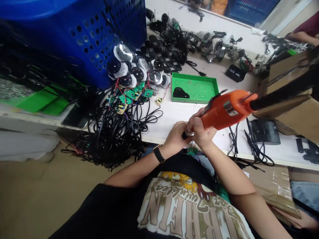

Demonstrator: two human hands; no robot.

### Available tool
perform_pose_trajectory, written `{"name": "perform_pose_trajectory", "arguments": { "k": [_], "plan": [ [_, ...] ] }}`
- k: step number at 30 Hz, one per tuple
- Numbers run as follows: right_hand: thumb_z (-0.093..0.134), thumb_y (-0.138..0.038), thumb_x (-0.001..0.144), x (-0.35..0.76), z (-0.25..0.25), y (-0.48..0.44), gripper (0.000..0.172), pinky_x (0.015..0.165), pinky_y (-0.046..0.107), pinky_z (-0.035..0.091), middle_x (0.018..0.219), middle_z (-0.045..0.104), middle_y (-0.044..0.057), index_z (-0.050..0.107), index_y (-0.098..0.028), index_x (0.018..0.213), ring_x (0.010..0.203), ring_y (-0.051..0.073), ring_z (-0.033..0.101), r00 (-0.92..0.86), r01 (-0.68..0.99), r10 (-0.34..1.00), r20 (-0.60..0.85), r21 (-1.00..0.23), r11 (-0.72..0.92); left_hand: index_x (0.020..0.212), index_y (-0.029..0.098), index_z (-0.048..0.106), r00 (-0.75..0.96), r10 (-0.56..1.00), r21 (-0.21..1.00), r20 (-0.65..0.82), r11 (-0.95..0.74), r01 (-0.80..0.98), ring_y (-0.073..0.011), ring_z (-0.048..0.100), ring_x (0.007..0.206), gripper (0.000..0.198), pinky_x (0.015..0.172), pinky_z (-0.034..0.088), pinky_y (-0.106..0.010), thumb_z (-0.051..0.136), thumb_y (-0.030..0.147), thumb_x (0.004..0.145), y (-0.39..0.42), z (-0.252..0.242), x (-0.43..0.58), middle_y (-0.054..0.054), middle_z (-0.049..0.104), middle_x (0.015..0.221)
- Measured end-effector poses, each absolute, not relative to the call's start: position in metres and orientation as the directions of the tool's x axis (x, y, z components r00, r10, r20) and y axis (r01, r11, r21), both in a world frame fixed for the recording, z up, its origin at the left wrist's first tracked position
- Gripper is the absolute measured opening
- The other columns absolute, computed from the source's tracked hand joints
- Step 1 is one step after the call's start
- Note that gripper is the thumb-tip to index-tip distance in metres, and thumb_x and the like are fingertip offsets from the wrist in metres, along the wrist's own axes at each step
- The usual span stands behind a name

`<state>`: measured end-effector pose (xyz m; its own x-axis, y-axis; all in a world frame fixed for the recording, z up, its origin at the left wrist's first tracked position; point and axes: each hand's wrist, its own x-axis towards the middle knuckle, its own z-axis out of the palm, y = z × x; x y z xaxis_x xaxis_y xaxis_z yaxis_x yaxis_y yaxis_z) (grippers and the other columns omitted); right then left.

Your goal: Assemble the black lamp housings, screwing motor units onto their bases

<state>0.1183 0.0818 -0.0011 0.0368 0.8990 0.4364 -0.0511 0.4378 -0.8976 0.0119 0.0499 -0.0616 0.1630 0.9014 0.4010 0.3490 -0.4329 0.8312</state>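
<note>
My right hand point(203, 134) is wrapped round an orange electric screwdriver point(221, 111) with a thick black cable running off to the right. Its front end slopes down toward my left hand point(175, 137), at the bench's front edge. Closed round a small black part point(184, 135), my left hand hides most of it, so its kind does not show. Below my hands a small green circuit board point(191, 151) hangs on thin wires. Beyond them lies a green tray point(210, 99) with small screws and a few flat black pieces.
To the left are round motor-like units point(137, 74) with wired circuit boards point(129, 95), and tangled black cables point(104, 139) spilling over the edge. A blue crate point(87, 36) stands behind. Cardboard boxes point(294, 109) and a black housing point(265, 131) sit right. Another person's arm point(304, 37) shows far right.
</note>
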Motion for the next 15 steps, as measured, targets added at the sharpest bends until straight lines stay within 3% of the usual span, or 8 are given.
{"name": "perform_pose_trajectory", "arguments": {
  "k": [4, 7, 11, 15],
  "plan": [
    [0.076, -0.056, 0.086, 0.116, 0.009, 0.084, 0.038, 0.048, 0.026, 0.051, 0.057, 0.052, -0.008, 0.062, -0.022, 0.095, 0.046, 0.012, 0.054, 0.077, -0.116, 0.877, 0.474, -0.87, 0.48, 0.104, 0.018, 0.067, 0.162, 0.898, 0.821, 0.41, -0.44, 0.364, -0.0276, 0.071, 0.098, 0.026, 0.088, 0.058, -0.042, 0.08, 0.015, 0.082, 0.051, -0.059, 0.012, -0.008, 0.075, 0.102],
    [0.075, -0.052, 0.088, 0.116, 0.019, 0.084, 0.037, 0.041, 0.023, 0.043, 0.056, 0.051, -0.01, 0.062, -0.022, 0.104, 0.039, 0.009, 0.048, 0.109, -0.217, 0.887, 0.449, -0.86, 0.462, 0.111, 0.018, 0.068, 0.168, 0.889, 0.814, 0.426, -0.458, 0.357, -0.0286, 0.071, 0.108, 0.034, 0.095, 0.058, -0.044, 0.084, 0.015, 0.081, 0.049, -0.057, 0.011, -0.01, 0.075, 0.109],
    [0.076, -0.05, 0.089, 0.117, 0.027, 0.084, 0.036, 0.041, 0.022, 0.043, 0.055, 0.052, -0.01, 0.06, -0.021, 0.105, 0.038, 0.009, 0.048, 0.174, -0.282, 0.867, 0.467, -0.82, 0.498, 0.123, 0.019, 0.066, 0.174, 0.885, 0.818, 0.432, -0.465, 0.337, -0.0283, 0.068, 0.119, 0.044, 0.104, 0.056, -0.048, 0.085, 0.016, 0.083, 0.048, -0.058, 0.011, -0.011, 0.074, 0.122],
    [0.076, -0.049, 0.09, 0.118, 0.026, 0.086, 0.034, 0.042, 0.022, 0.043, 0.055, 0.053, -0.01, 0.059, -0.023, 0.103, 0.038, 0.009, 0.049, 0.144, -0.283, 0.872, 0.468, -0.825, 0.49, 0.12, 0.02, 0.067, 0.174, 0.891, 0.833, 0.419, -0.453, 0.317, -0.0274, 0.069, 0.117, 0.042, 0.104, 0.056, -0.046, 0.085, 0.015, 0.083, 0.048, -0.057, 0.01, -0.01, 0.075, 0.12]
  ]
}}
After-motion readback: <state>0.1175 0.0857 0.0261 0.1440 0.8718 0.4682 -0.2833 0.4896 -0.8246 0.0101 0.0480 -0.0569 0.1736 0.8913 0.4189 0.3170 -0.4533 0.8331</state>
